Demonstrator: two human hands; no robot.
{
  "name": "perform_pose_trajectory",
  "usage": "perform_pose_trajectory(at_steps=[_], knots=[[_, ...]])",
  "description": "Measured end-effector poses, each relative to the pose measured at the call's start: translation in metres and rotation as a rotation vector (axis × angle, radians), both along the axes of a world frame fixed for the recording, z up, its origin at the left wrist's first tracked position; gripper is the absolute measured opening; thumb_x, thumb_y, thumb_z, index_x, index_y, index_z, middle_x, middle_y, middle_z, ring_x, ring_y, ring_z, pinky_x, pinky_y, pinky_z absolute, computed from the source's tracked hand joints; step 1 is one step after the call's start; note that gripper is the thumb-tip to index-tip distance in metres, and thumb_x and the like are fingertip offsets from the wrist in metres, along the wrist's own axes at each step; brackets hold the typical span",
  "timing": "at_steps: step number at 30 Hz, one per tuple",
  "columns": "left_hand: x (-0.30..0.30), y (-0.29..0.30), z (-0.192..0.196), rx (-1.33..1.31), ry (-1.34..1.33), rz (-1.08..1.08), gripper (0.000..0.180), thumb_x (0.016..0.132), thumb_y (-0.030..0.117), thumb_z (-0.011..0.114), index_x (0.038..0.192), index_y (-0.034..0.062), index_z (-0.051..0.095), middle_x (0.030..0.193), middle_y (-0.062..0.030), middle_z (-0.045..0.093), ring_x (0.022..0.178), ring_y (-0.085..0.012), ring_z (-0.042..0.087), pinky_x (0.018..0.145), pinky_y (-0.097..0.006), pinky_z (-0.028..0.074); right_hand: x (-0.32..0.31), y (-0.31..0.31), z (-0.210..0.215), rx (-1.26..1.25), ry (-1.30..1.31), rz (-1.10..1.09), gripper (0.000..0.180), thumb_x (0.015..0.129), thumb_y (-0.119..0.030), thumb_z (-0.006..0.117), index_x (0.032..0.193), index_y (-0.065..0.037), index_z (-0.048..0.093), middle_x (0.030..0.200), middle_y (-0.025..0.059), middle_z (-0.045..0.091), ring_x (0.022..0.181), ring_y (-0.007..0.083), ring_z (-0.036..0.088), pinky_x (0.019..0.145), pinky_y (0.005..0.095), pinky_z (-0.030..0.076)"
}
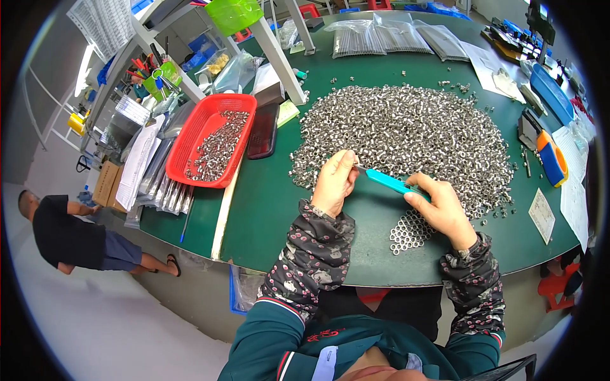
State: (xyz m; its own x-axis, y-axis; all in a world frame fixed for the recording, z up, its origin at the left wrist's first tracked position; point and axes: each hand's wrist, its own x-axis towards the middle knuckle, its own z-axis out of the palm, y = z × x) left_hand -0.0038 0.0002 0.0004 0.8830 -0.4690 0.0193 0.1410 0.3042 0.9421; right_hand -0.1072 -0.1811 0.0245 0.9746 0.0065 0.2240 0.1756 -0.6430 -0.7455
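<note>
My right hand [441, 206] grips the handle of a slim turquoise tool [387, 182] that points left. My left hand [335, 181] pinches at the tool's metal tip, fingers closed around something too small to make out. Both hands hover at the near edge of a big heap of small silver metal rings [406, 130] spread over the green table [267, 209]. A small group of rings [406, 232] lies flat in neat rows just under my right hand.
A red plastic basket [190, 149] with more silver rings stands at the left. Clear bags of metal parts [381, 35] lie at the back. A blue-and-orange tool [551, 159] and papers sit at the right. A person [76, 238] stands on the floor at far left.
</note>
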Motion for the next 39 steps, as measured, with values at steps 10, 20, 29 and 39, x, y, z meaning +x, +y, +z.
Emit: perform_pose_trajectory(at_steps=[10,20,29,39], knots=[[0.002,0.001,-0.007,0.090,-0.010,0.046,0.025,0.087,0.031,0.044,0.075,0.0096,0.050,0.057,0.0051,0.041,0.044,0.0004,0.032,0.036,-0.014,0.022,-0.001,0.001,0.000,-0.160,-0.131,-0.042,0.022,0.073,-0.024,0.056,0.085,-0.005,0.054,0.066,0.0123,0.055,0.061,0.0288,0.054,0.054,0.0367,0.041],[0.000,0.000,0.000,0.108,0.050,0.012,0.027,0.087,0.029,0.042,0.070,0.0083,0.046,0.056,0.0055,0.033,0.045,-0.0011,0.027,0.035,-0.014,0.020,-0.001,0.000,-0.003,-0.256,-0.288,-0.088,0.021,0.072,-0.023,0.058,0.086,-0.007,0.054,0.066,0.0096,0.054,0.060,0.0278,0.054,0.052,0.0366,0.042],[0.005,0.005,-0.001,0.106,0.079,-0.093,0.025,0.087,0.027,0.044,0.071,0.0069,0.047,0.055,0.0043,0.035,0.042,-0.0023,0.028,0.035,-0.015,0.021,-0.003,0.000,0.001,-0.388,-0.378,-0.113,0.020,0.069,-0.020,0.060,0.084,-0.009,0.054,0.061,0.0074,0.046,0.056,0.0256,0.050,0.050,0.0367,0.040],[0.006,0.009,0.002,0.153,0.187,-0.155,0.021,0.085,0.023,0.047,0.072,0.0065,0.046,0.055,0.0046,0.035,0.044,-0.0029,0.029,0.033,-0.015,0.021,-0.002,-0.003,0.006,-0.516,-0.474,-0.103,0.025,0.064,-0.018,0.063,0.085,-0.009,0.054,0.063,0.0056,0.044,0.061,0.0220,0.048,0.053,0.0337,0.038]])
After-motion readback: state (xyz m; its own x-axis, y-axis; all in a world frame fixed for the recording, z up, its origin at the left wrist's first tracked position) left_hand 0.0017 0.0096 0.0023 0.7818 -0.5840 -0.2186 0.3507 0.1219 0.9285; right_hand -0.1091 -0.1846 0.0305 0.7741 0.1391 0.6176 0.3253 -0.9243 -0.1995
